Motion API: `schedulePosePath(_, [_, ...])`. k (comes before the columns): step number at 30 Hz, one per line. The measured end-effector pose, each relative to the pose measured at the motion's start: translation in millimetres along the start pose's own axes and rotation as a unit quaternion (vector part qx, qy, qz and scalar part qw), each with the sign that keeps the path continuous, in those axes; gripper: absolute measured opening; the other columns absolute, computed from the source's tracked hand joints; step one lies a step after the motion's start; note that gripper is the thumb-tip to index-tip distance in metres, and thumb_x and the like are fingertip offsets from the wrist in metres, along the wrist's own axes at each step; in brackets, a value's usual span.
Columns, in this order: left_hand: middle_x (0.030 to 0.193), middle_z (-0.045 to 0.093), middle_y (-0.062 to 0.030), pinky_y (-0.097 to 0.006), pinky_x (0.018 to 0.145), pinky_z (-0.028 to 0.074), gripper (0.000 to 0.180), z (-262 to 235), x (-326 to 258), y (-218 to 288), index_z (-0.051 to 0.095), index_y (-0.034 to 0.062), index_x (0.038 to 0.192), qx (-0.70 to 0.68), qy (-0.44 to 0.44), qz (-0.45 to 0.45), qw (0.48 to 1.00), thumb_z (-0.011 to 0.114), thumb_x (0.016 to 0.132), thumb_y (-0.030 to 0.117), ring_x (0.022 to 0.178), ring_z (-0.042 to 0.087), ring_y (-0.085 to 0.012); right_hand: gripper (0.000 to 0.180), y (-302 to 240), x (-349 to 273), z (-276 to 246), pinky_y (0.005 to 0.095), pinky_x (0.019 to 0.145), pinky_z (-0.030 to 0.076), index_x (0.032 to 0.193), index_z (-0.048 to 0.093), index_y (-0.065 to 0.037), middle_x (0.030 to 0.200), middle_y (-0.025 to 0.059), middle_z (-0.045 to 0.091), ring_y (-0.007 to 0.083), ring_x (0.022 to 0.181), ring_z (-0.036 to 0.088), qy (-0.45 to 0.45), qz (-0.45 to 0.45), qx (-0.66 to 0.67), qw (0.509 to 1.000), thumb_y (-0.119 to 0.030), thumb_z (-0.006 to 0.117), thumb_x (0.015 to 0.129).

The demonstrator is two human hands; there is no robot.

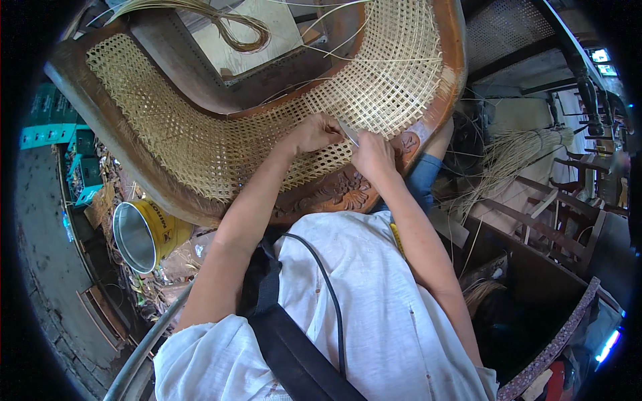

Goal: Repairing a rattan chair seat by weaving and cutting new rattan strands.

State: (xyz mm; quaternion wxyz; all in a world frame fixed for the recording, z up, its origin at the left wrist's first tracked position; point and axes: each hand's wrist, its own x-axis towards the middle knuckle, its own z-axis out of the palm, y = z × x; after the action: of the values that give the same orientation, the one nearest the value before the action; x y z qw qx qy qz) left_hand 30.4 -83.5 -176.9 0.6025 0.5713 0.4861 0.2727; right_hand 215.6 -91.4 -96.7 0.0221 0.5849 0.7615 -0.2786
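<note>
A curved wooden chair frame (445,100), carved along its near edge, lies in front of me with woven cane webbing (180,144) across it. Over the near middle of the weave, my left hand (313,134) is closed with fingertips pinched together; what they grip is too small to make out. Just to its right, my right hand (375,159) is closed around a small flat metal blade (349,133), which points up and left toward the left fingertips. Loose cane strands (338,53) cross the far part of the weave.
A coil of cane (231,30) lies at the far side of the frame. On the left stand a yellow bucket (167,227) and green crates (83,170). At right are a loose bundle of cane (518,160) and wooden furniture frames (535,217).
</note>
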Motion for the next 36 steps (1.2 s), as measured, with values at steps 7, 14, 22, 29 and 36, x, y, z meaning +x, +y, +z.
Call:
schedulePosePath(7, [0.091, 0.070, -0.0077, -0.029, 0.077, 0.054, 0.013, -2, -7, 14, 0.070, 0.0003, 0.093, 0.075, 0.016, 0.048, 0.996, 0.071, 0.081, 0.004, 0.083, 0.066, -0.0147, 0.017, 50, -10, -37, 0.0386, 0.064, 0.050, 0.093, 0.062, 0.003, 0.077, 0.0243, 0.064, 0.0326, 0.070, 0.065, 0.035, -0.036, 0.097, 0.994, -0.006, 0.059, 0.079])
schedulePosePath(14, [0.090, 0.069, -0.0182, -0.040, 0.082, 0.053, 0.033, 18, -21, 25, 0.066, 0.0043, 0.105, 0.285, 0.161, -0.058, 0.943, 0.074, 0.078, 0.022, 0.086, 0.067, -0.0327, 0.027, 49, -18, -36, 0.0280, 0.063, 0.046, 0.091, 0.067, 0.002, 0.074, 0.0123, 0.064, 0.0104, 0.067, 0.056, -0.077, -0.041, 0.347, 0.934, -0.024, 0.072, 0.082])
schedulePosePath(22, [0.096, 0.071, -0.0187, -0.038, 0.081, 0.053, 0.028, 22, -33, 31, 0.073, 0.0046, 0.099, 0.151, 0.164, -0.137, 0.965, 0.072, 0.080, 0.025, 0.091, 0.069, -0.0298, 0.031, 13, 15, -33, 0.0351, 0.070, 0.049, 0.085, 0.061, 0.000, 0.075, 0.0134, 0.062, 0.0238, 0.069, 0.059, -0.036, -0.099, 0.192, 0.976, -0.029, 0.072, 0.084])
schedulePosePath(29, [0.093, 0.070, -0.0184, -0.035, 0.076, 0.053, 0.023, 25, -35, 31, 0.071, 0.0040, 0.101, 0.189, 0.150, -0.041, 0.969, 0.068, 0.084, 0.020, 0.083, 0.069, -0.0273, 0.023, 88, -15, -88, 0.0377, 0.066, 0.048, 0.094, 0.060, 0.001, 0.074, 0.0139, 0.064, 0.0246, 0.069, 0.062, 0.039, -0.048, 0.117, 0.991, -0.021, 0.063, 0.090])
schedulePosePath(36, [0.097, 0.070, -0.0167, -0.033, 0.075, 0.055, 0.022, 14, -22, 40, 0.071, 0.0054, 0.103, 0.208, 0.078, -0.040, 0.974, 0.069, 0.085, 0.018, 0.083, 0.068, -0.0236, 0.029, 104, -25, -96, 0.0276, 0.053, 0.043, 0.084, 0.056, 0.000, 0.068, 0.0072, 0.060, 0.0116, 0.056, 0.054, 0.131, -0.053, 0.116, 0.983, -0.026, 0.064, 0.092])
